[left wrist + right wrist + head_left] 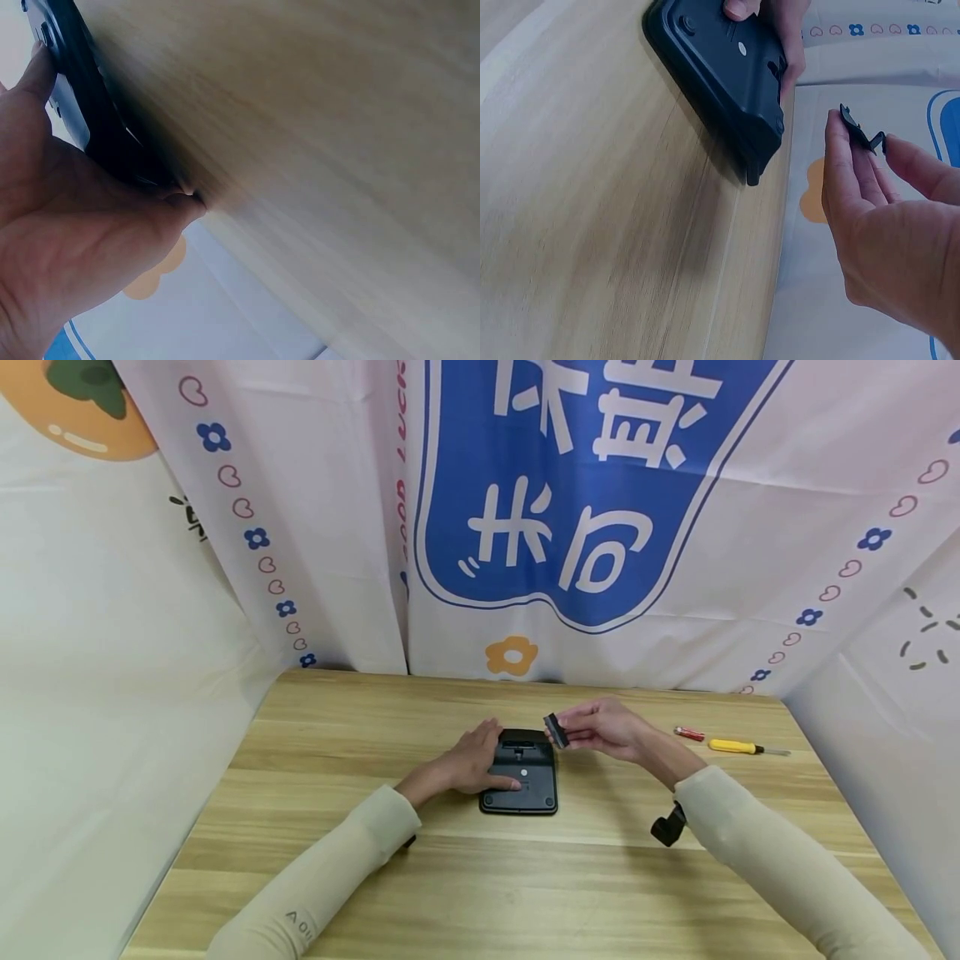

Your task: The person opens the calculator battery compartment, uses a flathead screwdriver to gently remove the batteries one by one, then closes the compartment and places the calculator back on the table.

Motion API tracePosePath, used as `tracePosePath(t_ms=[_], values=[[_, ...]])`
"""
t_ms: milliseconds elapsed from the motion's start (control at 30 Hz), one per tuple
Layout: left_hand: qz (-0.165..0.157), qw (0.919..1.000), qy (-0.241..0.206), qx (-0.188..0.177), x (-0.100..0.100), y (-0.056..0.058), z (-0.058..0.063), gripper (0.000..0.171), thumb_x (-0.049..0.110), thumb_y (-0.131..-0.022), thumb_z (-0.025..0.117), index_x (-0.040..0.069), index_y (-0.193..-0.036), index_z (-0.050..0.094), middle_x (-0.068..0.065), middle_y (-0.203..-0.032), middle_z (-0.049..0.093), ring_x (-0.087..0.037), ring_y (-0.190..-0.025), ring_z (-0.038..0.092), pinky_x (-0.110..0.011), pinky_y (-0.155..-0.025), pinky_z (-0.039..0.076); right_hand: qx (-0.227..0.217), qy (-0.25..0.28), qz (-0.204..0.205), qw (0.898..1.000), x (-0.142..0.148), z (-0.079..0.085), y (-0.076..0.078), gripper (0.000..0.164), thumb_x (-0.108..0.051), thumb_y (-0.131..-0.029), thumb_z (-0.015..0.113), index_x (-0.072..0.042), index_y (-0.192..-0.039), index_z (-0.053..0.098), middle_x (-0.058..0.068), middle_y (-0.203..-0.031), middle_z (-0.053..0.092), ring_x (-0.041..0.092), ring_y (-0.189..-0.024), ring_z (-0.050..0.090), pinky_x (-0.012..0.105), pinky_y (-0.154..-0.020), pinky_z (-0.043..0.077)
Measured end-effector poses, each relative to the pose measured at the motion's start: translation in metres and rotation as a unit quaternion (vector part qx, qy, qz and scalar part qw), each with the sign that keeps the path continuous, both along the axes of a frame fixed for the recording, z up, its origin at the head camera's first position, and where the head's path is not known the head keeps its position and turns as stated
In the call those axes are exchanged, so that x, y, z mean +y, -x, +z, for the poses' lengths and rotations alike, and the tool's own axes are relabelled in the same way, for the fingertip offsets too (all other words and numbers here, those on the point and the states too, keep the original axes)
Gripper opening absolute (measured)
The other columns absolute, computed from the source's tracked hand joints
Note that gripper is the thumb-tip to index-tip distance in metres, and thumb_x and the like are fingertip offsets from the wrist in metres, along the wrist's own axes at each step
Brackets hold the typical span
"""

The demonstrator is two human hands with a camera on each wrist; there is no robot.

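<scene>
A black calculator (525, 800) lies face down on the wooden table, its back with round feet and a small white sticker turned up. Near its far end the battery compartment (517, 745) is uncovered; what lies inside is too small to tell. My left hand (471, 762) grips the calculator's left side, thumb across the back and fingers at the far left edge. Just above its far right corner, my right hand (603, 728) pinches a small black battery cover (556, 731). In the right wrist view, the cover (859, 133) shows a bent clip between thumb and fingers.
To the right on the table (480, 893) lie a red battery (689, 733) and a screwdriver (735, 747) with a yellow handle. Printed white cloth (345, 568) hangs behind the table's far edge and along both sides.
</scene>
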State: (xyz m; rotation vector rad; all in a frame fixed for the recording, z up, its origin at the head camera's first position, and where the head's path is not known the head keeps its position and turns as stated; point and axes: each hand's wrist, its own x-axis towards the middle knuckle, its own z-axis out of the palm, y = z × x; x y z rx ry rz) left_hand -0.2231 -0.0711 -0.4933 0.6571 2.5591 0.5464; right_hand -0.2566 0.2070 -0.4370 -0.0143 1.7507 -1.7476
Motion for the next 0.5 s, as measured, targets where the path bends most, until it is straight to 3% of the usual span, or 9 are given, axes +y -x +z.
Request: tracePosePath(t_ms=[133,367,500], values=[[0.000,0.9999,-0.010,0.002,-0.001,-0.001,0.003,0.104,0.056,-0.101,0.068,-0.005,-0.166,0.014,-0.024,-0.176,0.005,-0.035,-0.164,0.005,-0.052,-0.133,0.010,0.002,-0.003,0.011,1.000,-0.003,-0.002,0.000,0.033,-0.004,-0.107,0.060,0.012,-0.136,0.064,0.019,-0.112,0.079,0.024,-0.099,0.079,0.035,-0.086,0.064],[0.002,1.0000,-0.004,0.002,0.000,0.003,-0.008,0.106,0.059,-0.101,0.065,-0.002,-0.168,0.010,-0.022,-0.177,0.001,-0.034,-0.165,0.003,-0.051,-0.133,0.009,0.006,-0.004,0.020,1.000,-0.007,-0.002,-0.001,0.036,-0.003,-0.108,0.059,0.014,-0.139,0.061,0.021,-0.115,0.078,0.025,-0.099,0.079,0.033,-0.083,0.064],[0.002,0.9999,-0.010,0.002,0.000,0.003,-0.007,0.107,0.058,-0.100,0.067,-0.003,-0.168,0.011,-0.022,-0.177,0.001,-0.034,-0.164,0.003,-0.051,-0.133,0.008,0.014,-0.014,0.022,1.000,-0.010,-0.003,-0.001,0.036,-0.003,-0.108,0.060,0.014,-0.139,0.061,0.020,-0.113,0.078,0.025,-0.098,0.079,0.035,-0.085,0.064]])
